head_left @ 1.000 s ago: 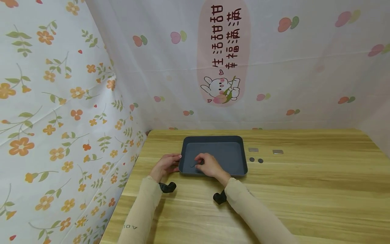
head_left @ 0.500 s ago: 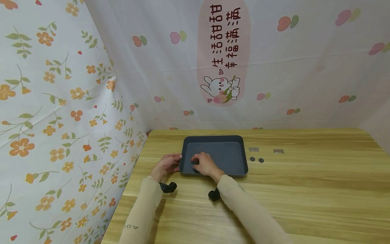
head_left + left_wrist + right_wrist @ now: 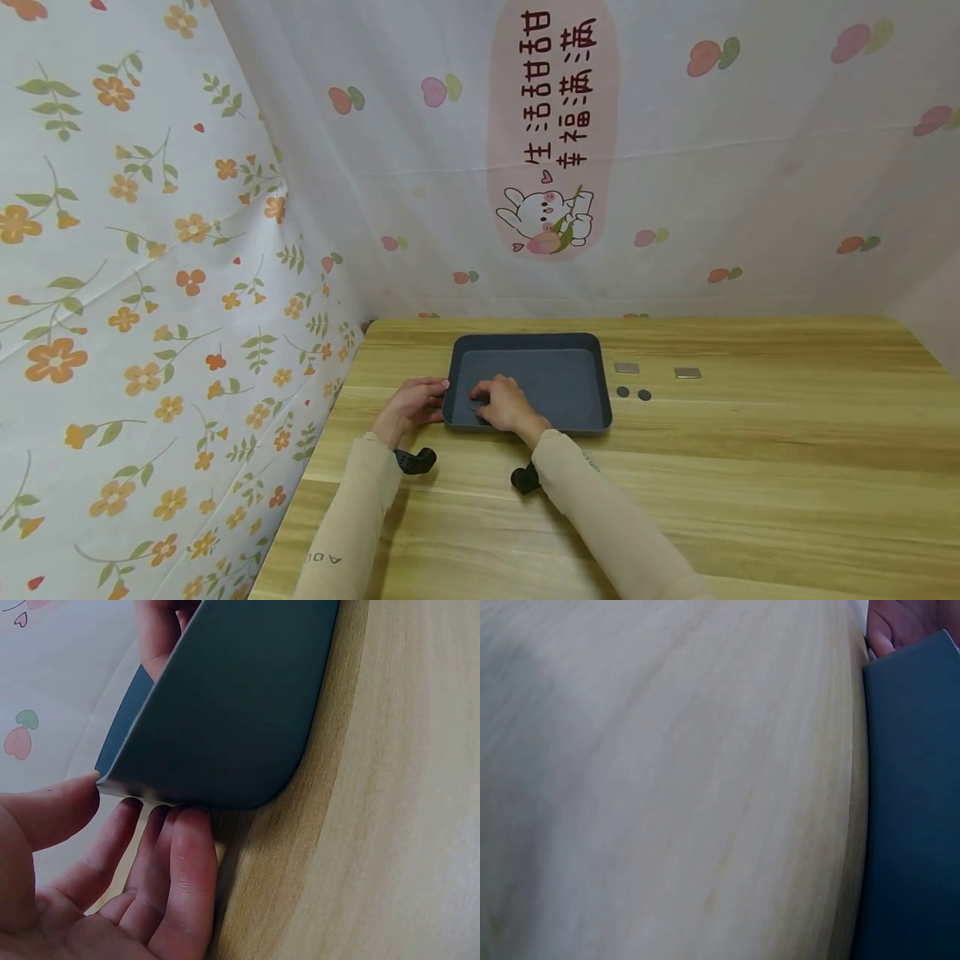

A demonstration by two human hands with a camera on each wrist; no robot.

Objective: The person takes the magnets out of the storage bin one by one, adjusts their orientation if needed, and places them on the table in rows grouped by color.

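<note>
A dark blue-grey rectangular tray (image 3: 558, 379) lies on the wooden table. At its left end, my left hand (image 3: 408, 406) holds the wall; in the left wrist view the thumb touches the rim and the other fingers bear on the outer side. My right hand (image 3: 506, 406) reaches over the near rim into the tray's left part, fingers bent down at the floor. A small dark disc (image 3: 475, 406) shows partly at these fingertips, seemingly pinched; the fingers hide most of it. The right wrist view misses the right hand's fingers.
Right of the tray lie two small dark discs (image 3: 644, 395) and, behind them, two flat silvery rectangular pieces (image 3: 687, 373). The wooden table (image 3: 787, 467) extends to the right. Printed cloth (image 3: 420, 208) hangs behind and at the left.
My right hand has shifted slightly left and lower inside the tray, over the spot where a thin curved edge showed before. The left hand and tray stay put.
</note>
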